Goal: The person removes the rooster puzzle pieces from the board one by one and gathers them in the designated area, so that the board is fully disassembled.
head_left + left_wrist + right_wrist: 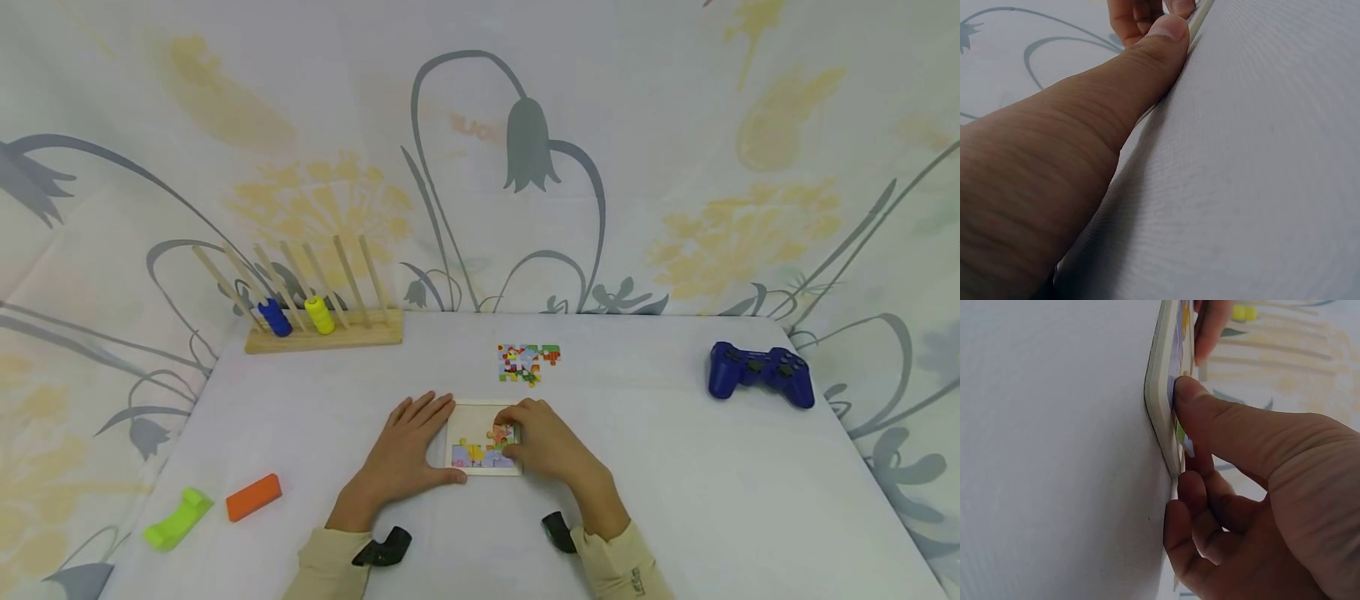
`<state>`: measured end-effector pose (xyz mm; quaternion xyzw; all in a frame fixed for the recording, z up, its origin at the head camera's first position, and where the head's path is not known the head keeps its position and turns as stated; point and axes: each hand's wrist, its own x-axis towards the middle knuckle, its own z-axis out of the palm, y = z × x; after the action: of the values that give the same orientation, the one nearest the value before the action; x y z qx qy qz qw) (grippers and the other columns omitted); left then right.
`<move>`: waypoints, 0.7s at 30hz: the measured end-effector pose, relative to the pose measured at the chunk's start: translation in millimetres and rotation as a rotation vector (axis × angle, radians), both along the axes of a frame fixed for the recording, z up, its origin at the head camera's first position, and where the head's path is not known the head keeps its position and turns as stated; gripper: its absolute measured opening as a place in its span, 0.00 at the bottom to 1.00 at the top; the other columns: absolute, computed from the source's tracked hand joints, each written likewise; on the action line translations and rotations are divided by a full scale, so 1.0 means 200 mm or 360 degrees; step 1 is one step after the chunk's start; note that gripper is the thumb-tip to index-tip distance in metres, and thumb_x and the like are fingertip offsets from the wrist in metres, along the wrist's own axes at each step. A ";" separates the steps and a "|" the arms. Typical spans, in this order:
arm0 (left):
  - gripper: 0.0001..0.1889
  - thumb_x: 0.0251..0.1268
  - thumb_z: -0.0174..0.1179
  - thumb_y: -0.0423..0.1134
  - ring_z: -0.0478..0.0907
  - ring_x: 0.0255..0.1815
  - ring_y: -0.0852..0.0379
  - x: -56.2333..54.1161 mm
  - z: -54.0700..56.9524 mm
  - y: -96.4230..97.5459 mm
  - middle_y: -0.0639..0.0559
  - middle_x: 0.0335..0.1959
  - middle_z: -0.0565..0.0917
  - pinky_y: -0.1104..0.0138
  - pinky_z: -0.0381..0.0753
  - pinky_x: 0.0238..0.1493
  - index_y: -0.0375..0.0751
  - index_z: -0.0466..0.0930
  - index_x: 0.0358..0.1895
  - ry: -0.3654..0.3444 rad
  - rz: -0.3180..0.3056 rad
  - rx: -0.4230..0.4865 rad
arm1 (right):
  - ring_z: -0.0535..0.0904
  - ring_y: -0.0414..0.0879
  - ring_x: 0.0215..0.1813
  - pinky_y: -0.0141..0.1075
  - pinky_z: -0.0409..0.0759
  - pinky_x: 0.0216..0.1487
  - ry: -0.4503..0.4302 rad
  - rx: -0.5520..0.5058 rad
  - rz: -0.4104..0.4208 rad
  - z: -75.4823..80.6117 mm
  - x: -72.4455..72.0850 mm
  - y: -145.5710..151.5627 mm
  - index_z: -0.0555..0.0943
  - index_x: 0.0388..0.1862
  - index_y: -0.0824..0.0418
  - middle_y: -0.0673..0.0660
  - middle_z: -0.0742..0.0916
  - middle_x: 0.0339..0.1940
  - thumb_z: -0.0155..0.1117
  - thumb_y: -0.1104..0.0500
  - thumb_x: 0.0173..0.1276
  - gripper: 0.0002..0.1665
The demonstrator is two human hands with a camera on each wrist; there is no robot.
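A shallow wooden puzzle tray (483, 472) lies on the table, with several joined jigsaw pieces (468, 456) along its near side. Flat against the tray's left side is my left hand (408, 446), fingers stretched forward. Its thumb (1169, 28) rests at the near edge. My right hand (551, 442) reaches over the tray's right side and pinches a puzzle piece (502, 434) between thumb and fingers. In the right wrist view that piece (1182, 436) shows tilted under the thumb, partly hidden by it.
Beyond the tray lie more jigsaw pieces (517, 367). A wooden peg rack (352, 333) with blue and yellow beads stands at the back left. A blue game controller (761, 372) is at the right. An orange block (253, 497) and a green curved block (178, 520) lie front left.
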<state>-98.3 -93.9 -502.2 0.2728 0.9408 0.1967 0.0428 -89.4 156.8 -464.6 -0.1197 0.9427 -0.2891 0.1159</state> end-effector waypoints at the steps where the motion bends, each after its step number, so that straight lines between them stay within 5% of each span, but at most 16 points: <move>1: 0.58 0.48 0.69 0.74 0.54 0.84 0.47 0.00 0.00 0.00 0.54 0.82 0.62 0.46 0.51 0.83 0.48 0.59 0.81 -0.0001 0.0001 -0.0005 | 0.76 0.49 0.55 0.47 0.79 0.62 -0.0004 -0.0002 0.0000 0.00 0.00 0.00 0.86 0.50 0.55 0.51 0.84 0.47 0.78 0.61 0.60 0.18; 21: 0.58 0.47 0.71 0.72 0.57 0.83 0.46 0.00 0.01 0.00 0.52 0.81 0.64 0.45 0.54 0.82 0.46 0.61 0.80 0.0026 -0.0007 0.0023 | 0.75 0.40 0.43 0.41 0.79 0.51 0.0008 -0.0045 0.0091 -0.01 -0.01 0.03 0.86 0.51 0.59 0.49 0.84 0.43 0.76 0.64 0.62 0.17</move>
<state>-97.3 -94.1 -499.6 0.2769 0.9390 0.2013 0.0334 -92.4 163.0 -465.7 -0.1491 0.9350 -0.2986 0.1202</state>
